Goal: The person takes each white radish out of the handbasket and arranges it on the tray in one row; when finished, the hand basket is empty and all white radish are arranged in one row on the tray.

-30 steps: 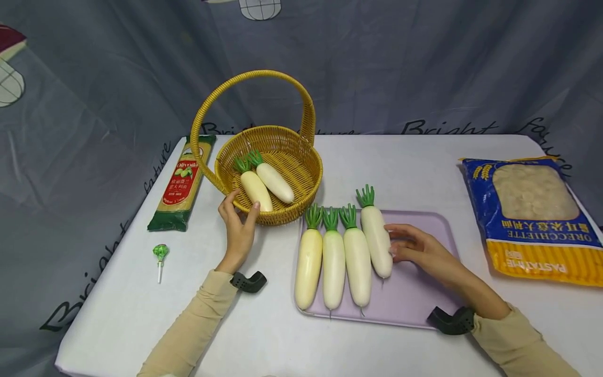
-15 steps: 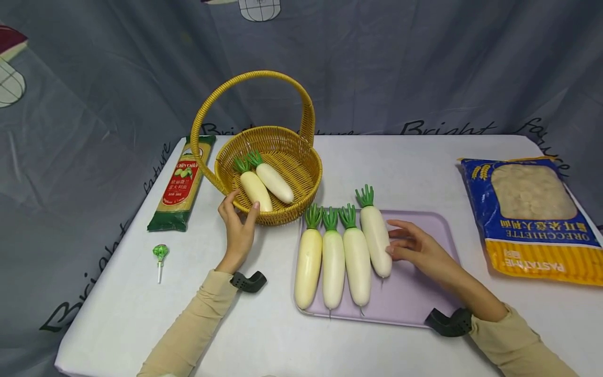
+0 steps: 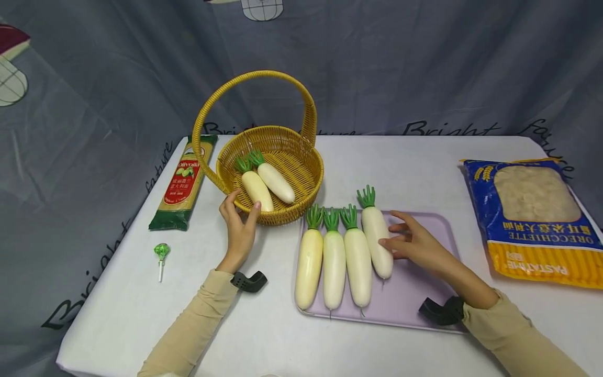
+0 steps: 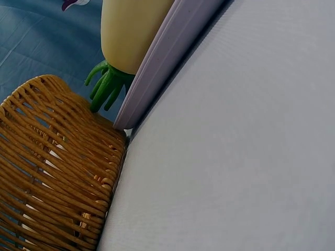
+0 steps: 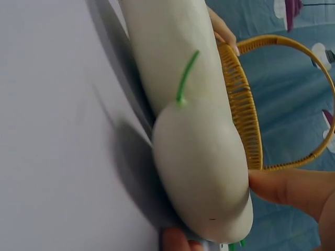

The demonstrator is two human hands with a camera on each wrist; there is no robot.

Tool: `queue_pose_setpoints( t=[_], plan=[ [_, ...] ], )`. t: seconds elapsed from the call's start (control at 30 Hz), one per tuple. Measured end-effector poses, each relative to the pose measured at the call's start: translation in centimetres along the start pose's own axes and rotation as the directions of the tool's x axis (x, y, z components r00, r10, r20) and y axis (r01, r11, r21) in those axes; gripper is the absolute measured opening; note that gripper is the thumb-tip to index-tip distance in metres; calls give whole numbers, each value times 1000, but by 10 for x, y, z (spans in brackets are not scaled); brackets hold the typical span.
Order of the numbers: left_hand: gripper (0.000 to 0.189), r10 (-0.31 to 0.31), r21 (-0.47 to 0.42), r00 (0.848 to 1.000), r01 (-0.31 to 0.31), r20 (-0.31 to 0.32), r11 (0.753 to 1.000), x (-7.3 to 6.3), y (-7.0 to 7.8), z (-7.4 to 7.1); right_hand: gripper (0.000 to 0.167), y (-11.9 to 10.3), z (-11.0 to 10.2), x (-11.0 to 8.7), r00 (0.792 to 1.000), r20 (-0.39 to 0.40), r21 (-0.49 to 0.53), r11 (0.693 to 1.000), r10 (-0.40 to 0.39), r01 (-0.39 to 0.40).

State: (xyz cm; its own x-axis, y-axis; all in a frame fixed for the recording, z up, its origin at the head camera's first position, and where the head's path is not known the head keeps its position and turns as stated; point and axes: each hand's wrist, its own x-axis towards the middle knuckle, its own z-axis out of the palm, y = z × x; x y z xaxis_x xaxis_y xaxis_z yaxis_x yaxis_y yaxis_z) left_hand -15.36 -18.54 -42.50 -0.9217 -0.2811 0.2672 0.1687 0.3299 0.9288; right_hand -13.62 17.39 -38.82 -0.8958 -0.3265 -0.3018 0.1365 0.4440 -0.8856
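In the head view, several white radishes with green tops lie in a row on a lilac tray. My right hand is at the rightmost radish, which sits a little higher than the others. Its thumb presses on the upper side and the fingers are along the right side; in the right wrist view the thumb touches this radish, with a fingertip below. My left hand holds the near-left rim of a wicker basket, thumb and fingers spread. Two radishes lie inside it.
A tall arched handle rises over the basket. A green-and-gold pasta packet lies left of it, and a green lollipop nearer me. On the right is a blue-and-yellow pasta bag. A grey curtain hangs behind the table.
My right hand has shifted slightly left, its thumb moving from the rightmost radish's edge onto its upper side. The left hand, basket and radishes have stayed in place.
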Motion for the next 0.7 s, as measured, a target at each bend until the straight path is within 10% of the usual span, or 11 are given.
queue_pose_setpoints(
  t=[0.7],
  plan=[
    [58, 4, 14, 1000, -4, -1, 1000, 1, -1, -1, 82, -10, -2, 7, 997, 60, -102, 994, 57, -51]
  ],
)
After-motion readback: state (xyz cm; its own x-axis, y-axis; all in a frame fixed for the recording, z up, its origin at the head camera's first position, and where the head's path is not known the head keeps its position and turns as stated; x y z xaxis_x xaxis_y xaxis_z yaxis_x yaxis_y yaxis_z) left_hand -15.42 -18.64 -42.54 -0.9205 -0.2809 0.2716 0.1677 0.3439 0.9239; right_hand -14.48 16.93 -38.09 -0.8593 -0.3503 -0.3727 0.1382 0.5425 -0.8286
